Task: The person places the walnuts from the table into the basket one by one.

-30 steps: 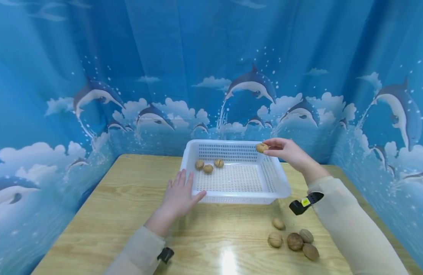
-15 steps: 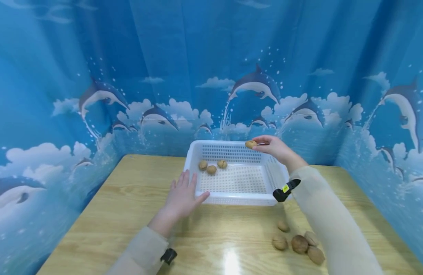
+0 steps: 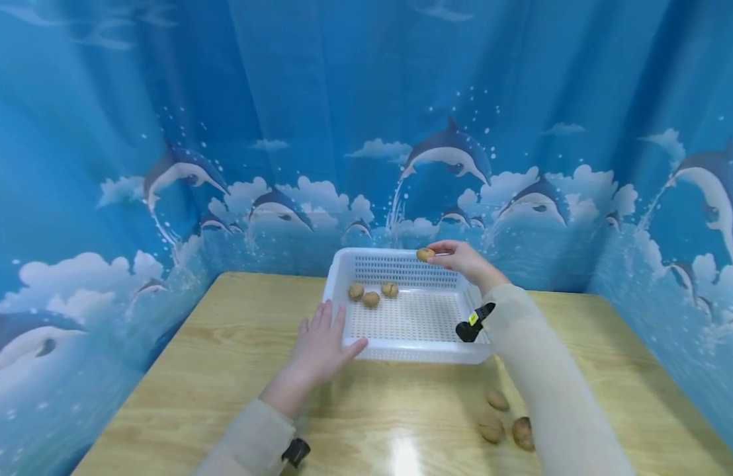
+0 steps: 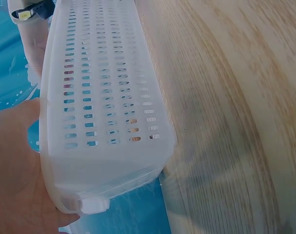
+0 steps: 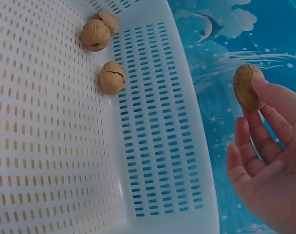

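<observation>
We note long, plain sleeves, pale cream: left sleeve (image 3: 247, 433), right sleeve (image 3: 548, 377), both reaching the wrist. Right wrist carries a black strap (image 3: 487, 309), a chunky black block (image 3: 466, 332) and a bright yellow label (image 3: 474, 318), its marking too small for us to read. Left wrist: similar small black unit (image 3: 296, 452). Left hand (image 3: 320, 342) and right hand (image 3: 464, 260) bare.

Walnut in hand (image 5: 246, 87), one: tan, oval, pinched by my right hand (image 5: 277, 170), near the basket's far rim, twelve o'clock.
Basket (image 3: 390, 345), one: white plastic, slotted, upright; my left hand (image 3: 320, 342) touches it at eight.
Inner walnuts (image 3: 371, 299), three: grouped at ten, one shell cracked.
Loose walnuts (image 3: 490, 428), three visible: outside, five o'clock.
</observation>
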Available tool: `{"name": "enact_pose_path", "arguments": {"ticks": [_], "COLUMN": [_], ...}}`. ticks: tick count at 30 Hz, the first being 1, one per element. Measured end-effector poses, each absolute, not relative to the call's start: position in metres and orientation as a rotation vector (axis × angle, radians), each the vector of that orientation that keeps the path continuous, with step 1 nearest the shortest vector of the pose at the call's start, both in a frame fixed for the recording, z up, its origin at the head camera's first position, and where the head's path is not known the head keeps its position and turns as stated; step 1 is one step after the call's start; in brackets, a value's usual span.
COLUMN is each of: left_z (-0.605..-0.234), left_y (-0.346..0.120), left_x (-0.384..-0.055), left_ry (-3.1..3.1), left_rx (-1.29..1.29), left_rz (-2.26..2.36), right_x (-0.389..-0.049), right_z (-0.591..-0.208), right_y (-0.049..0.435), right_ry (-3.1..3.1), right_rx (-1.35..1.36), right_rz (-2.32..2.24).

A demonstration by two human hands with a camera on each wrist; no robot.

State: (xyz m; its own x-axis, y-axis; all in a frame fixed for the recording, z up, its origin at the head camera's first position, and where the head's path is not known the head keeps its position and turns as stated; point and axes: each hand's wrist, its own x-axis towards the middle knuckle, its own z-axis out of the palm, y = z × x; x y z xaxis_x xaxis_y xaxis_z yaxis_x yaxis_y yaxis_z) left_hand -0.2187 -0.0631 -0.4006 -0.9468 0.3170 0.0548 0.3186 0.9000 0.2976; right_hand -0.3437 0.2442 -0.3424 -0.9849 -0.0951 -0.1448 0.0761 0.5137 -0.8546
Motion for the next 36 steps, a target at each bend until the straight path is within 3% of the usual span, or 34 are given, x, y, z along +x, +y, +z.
{"name": "enact_pose_path", "arguments": {"ticks": [21, 29, 36], "left_z": [-0.404, -0.403, -0.404], "left_y": [-0.062, -0.060, -0.061], "left_x": [-0.218, -0.216, -0.218], "left_ry": [-3.037, -3.048, -3.043], "left_rx": [-0.491, -0.493, -0.483], "left_rz": [-0.483, -0.444, -0.460], "right_x": [-0.375, -0.369, -0.354], "right_z": [-0.402, -0.394, -0.361], "right_y": [0.230, 0.229, 0.242], "right_ry": [2.652, 2.643, 2.629], "right_rx": [0.001, 0.009, -0.043], "right_rz": [-1.227, -1.253, -1.296]}}
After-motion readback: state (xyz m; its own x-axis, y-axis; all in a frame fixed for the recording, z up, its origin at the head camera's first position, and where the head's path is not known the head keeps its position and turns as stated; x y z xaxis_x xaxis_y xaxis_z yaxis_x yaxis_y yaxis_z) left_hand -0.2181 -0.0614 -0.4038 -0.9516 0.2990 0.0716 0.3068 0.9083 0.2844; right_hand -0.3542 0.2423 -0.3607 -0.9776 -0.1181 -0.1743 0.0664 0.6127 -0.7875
